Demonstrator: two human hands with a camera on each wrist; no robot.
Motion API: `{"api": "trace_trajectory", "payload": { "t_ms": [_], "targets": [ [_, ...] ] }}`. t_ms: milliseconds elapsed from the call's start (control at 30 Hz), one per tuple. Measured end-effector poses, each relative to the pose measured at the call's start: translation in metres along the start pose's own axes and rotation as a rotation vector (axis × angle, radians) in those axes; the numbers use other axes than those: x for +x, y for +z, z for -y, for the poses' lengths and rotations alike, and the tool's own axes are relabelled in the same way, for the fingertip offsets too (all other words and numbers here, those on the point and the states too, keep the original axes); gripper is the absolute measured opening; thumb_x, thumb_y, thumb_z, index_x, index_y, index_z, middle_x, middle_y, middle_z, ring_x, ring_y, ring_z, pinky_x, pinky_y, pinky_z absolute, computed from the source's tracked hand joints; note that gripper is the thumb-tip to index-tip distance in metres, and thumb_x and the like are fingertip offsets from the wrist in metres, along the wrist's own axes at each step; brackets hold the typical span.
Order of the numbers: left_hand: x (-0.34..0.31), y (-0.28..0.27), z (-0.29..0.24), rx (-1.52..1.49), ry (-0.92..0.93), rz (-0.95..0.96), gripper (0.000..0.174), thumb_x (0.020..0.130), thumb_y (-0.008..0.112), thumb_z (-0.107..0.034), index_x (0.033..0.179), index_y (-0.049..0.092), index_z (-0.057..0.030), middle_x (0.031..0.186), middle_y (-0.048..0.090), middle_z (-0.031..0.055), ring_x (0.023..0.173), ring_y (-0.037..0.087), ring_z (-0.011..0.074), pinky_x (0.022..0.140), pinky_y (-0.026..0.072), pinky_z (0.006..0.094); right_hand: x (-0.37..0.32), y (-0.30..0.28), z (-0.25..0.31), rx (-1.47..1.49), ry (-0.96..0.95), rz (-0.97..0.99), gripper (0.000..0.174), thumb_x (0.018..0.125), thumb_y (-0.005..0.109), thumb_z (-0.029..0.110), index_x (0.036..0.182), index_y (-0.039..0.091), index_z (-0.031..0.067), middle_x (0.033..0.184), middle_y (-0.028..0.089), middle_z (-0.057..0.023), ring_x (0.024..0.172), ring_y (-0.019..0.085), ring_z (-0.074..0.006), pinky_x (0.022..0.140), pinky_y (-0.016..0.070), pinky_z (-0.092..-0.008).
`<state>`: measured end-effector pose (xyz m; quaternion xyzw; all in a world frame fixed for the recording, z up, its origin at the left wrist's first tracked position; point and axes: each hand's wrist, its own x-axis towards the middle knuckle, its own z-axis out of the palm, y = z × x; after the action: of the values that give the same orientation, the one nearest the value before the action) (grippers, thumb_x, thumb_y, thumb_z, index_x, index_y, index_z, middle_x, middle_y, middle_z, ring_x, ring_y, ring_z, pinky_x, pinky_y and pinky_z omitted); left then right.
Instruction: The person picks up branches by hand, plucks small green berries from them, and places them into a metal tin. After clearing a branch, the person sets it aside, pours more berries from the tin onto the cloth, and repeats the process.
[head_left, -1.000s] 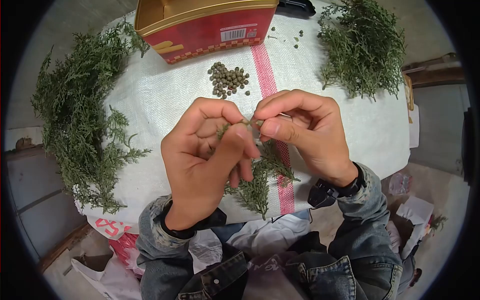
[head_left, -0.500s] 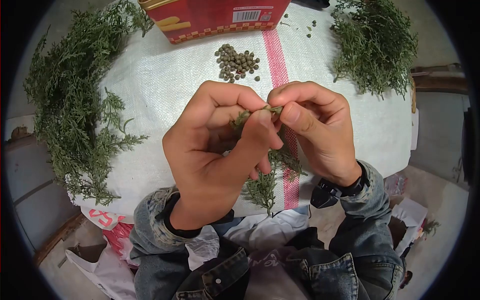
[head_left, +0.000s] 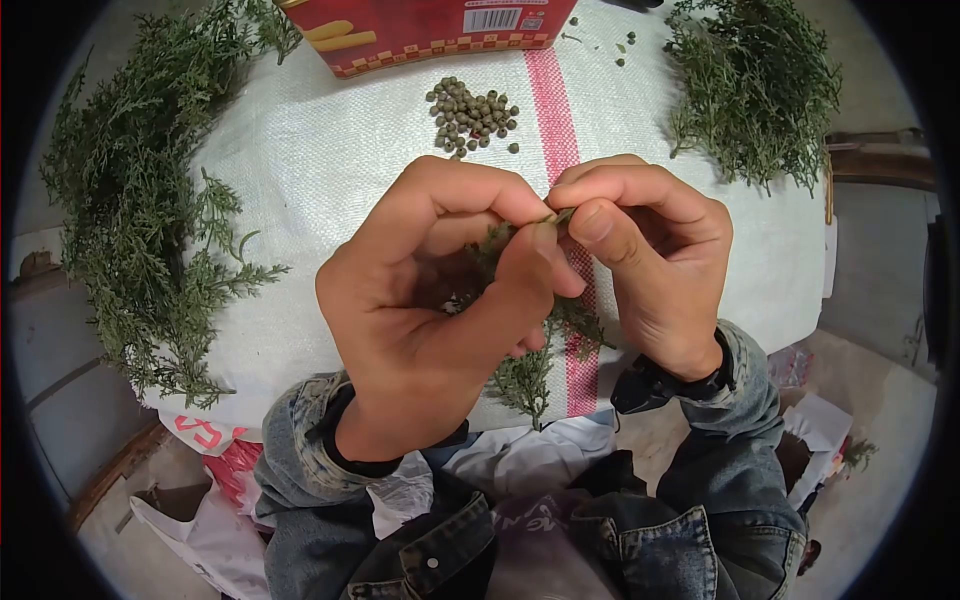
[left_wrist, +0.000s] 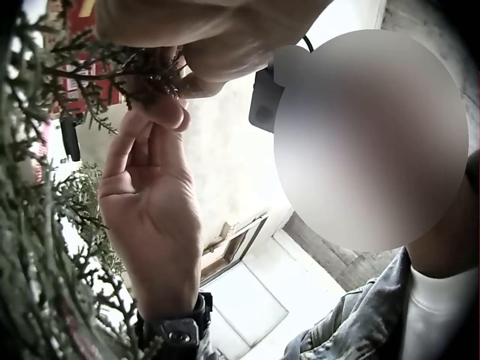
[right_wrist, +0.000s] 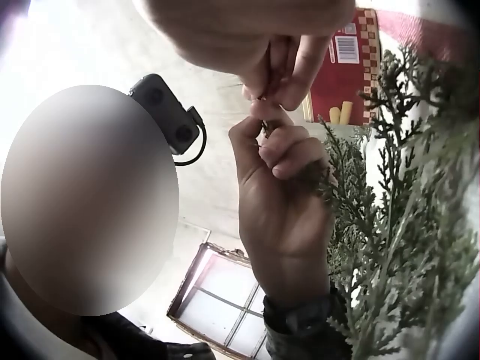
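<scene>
Left hand [head_left: 430, 300] and right hand [head_left: 655, 255], fingertips nearly closed, pinch 1 sprig [head_left: 562, 216] slanting up rightward.

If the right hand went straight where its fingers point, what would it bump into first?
The right hand would probably bump the left hand first, at its fingertips, where both pinch the green sprig. The gap is hard to judge.

Floor, left: white plastic bag [head_left: 195, 528] next to red bag [head_left: 232, 470]. Right: open white-flapped box [head_left: 820, 425], crumpled clear plastic [head_left: 792, 366] nearby. Multi-pane window [right_wrist: 222, 304] in wall.
</scene>
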<state>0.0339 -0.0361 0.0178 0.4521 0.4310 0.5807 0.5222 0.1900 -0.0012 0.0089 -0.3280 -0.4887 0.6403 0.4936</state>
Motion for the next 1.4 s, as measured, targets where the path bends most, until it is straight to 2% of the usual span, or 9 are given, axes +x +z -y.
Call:
{"api": "trace_trajectory", "payload": {
  "t_ms": [533,700,800,900,1067,1200,1300,1400],
  "targets": [
    [0.001,0.004,0.001,-0.109,-0.054,-0.014,0.013,0.098,0.052,-0.007,0.106,0.052,0.0033,0.074,0.067,0.0169,0.045,0.055,0.0132,0.039,0.0406,0.0229,0.004,-0.004,-0.012,-0.041,-0.083,0.043,0.018,0.092,0.068,0.015,0.101,0.07,-0.0007,0.102,0.066,-0.0105,0.084,0.06,-0.0113,0.075,0.0484,-0.0251],
    [-0.002,0.006,0.003,-0.106,-0.06,-0.046,0.013,0.098,0.052,-0.008,0.106,0.052,0.0029,0.074,0.067,0.0167,0.044,0.055,0.0139,0.037,0.0393,0.0237,0.003,-0.003,-0.012,0.022,-0.022,0.043,0.019,0.093,0.067,0.015,0.103,0.07,-0.0005,0.104,0.066,-0.0106,0.084,0.06,-0.0109,0.073,0.0479,-0.0245],
    [-0.001,0.006,0.001,-0.114,-0.092,-0.053,0.014,0.098,0.052,-0.009,0.107,0.053,0.0023,0.075,0.067,0.0163,0.044,0.055,0.0146,0.036,0.0386,0.0239,0.005,-0.001,-0.011,-0.001,-0.003,0.024,0.019,0.092,0.067,0.013,0.105,0.069,-0.0014,0.102,0.068,-0.0106,0.085,0.062,-0.0112,0.076,0.0497,-0.0255],
    [0.001,0.007,-0.003,-0.183,-0.272,-0.091,0.016,0.098,0.052,-0.012,0.108,0.053,0.001,0.076,0.066,0.0159,0.043,0.056,0.0157,0.036,0.0377,0.0244,0.006,-0.001,-0.01,0.03,0.04,-0.002,0.019,0.092,0.068,0.01,0.106,0.068,-0.0022,0.1,0.069,-0.0104,0.085,0.063,-0.0115,0.078,0.051,-0.0258],
    [0.002,0.007,-0.003,-0.146,-0.247,-0.102,0.017,0.098,0.052,-0.014,0.108,0.053,-0.0003,0.076,0.065,0.0155,0.043,0.055,0.0167,0.035,0.0372,0.025,0.005,0.004,0.001,-0.007,0.057,-0.076,0.019,0.09,0.069,0.004,0.107,0.067,-0.0031,0.094,0.071,-0.0094,0.084,0.066,-0.012,0.079,0.0531,-0.0258],
    [0.003,0.008,-0.001,-0.125,-0.226,-0.094,0.019,0.098,0.052,-0.016,0.108,0.053,-0.0008,0.075,0.065,0.0158,0.042,0.055,0.0169,0.036,0.0378,0.025,0.005,-0.002,-0.004,-0.047,0.033,-0.031,0.019,0.09,0.067,0.002,0.108,0.067,-0.0033,0.093,0.071,-0.0091,0.081,0.065,-0.0111,0.075,0.0527,-0.0238],
    [0.005,0.011,-0.005,-0.127,-0.321,-0.134,0.02,0.097,0.052,-0.019,0.107,0.052,-0.0012,0.072,0.065,0.0157,0.041,0.055,0.0171,0.036,0.039,0.0245,0.006,-0.003,-0.005,-0.013,0.042,-0.027,0.018,0.09,0.067,0.001,0.108,0.067,-0.0037,0.091,0.07,-0.0085,0.079,0.064,-0.0101,0.074,0.0523,-0.0233],
    [0.006,0.009,-0.003,-0.124,-0.324,-0.122,0.021,0.096,0.052,-0.019,0.106,0.052,-0.0007,0.07,0.064,0.0153,0.042,0.055,0.0168,0.037,0.0397,0.0243,0.005,-0.002,-0.004,0.019,0.058,-0.006,0.018,0.091,0.066,0.001,0.108,0.067,-0.0042,0.09,0.07,-0.0084,0.078,0.063,-0.0094,0.072,0.0519,-0.0231]
  ]
}}
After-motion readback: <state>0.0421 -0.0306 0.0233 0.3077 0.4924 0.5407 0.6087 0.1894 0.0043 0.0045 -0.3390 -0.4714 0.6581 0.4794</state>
